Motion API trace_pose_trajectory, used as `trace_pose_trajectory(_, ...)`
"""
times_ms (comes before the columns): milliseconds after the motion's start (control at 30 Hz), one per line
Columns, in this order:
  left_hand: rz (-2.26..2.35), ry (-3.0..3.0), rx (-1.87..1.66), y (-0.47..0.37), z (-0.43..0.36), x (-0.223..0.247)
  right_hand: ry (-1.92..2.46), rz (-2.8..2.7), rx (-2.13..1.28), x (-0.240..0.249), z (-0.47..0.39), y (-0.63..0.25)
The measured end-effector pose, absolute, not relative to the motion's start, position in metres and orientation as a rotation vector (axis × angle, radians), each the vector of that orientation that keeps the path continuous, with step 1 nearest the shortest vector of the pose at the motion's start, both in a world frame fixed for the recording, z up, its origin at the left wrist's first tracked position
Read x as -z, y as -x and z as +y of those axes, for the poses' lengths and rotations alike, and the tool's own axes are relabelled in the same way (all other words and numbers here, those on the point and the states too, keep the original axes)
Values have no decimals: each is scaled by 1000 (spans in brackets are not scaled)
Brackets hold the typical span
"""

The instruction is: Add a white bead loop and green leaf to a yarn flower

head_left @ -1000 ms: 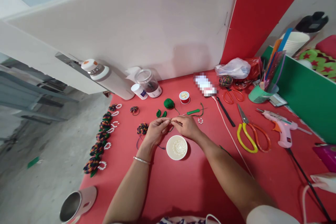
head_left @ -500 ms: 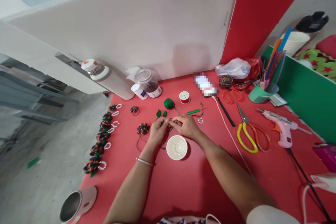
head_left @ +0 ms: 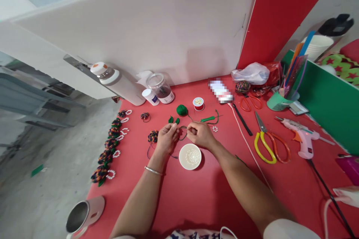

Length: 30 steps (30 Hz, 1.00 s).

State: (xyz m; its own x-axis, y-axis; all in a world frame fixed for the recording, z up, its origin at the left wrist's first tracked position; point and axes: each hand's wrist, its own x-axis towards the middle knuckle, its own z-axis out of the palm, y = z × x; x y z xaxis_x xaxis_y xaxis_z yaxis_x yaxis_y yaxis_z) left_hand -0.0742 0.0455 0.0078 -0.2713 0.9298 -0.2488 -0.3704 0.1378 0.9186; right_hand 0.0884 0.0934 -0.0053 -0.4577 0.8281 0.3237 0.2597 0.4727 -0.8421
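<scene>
Beyond the round white bowl (head_left: 183,162) of pearly beads, the left hand (head_left: 167,137) and right hand (head_left: 203,135), each grip pinched together, hold unclear, seemingly work a thin dark yarn strand (head_left: 185,134), next needing careful tension.

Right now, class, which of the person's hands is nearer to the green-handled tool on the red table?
The right hand. It is close by the green-handled tool, on the person's side of it; the left hand is farther off, to the left.

A craft workspace I look in on, red table (head_left: 185,198), bead bowl (head_left: 182,155) at clock centre, green yarn ball (head_left: 182,110) at twelve, glue gun (head_left: 305,140) and scissors (head_left: 263,131) at three, yarn ornaments (head_left: 111,143) at nine
</scene>
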Motion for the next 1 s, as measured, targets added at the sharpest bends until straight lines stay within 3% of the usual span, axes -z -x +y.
trace_pose_trajectory(400,1173,-603,-1349,43,18,-85,822,-1748,-747,6,91,-93)
trace_pose_trajectory(1000,1105,-717,-1352,19,2,-94,842,-1746,-694,2,90,-95)
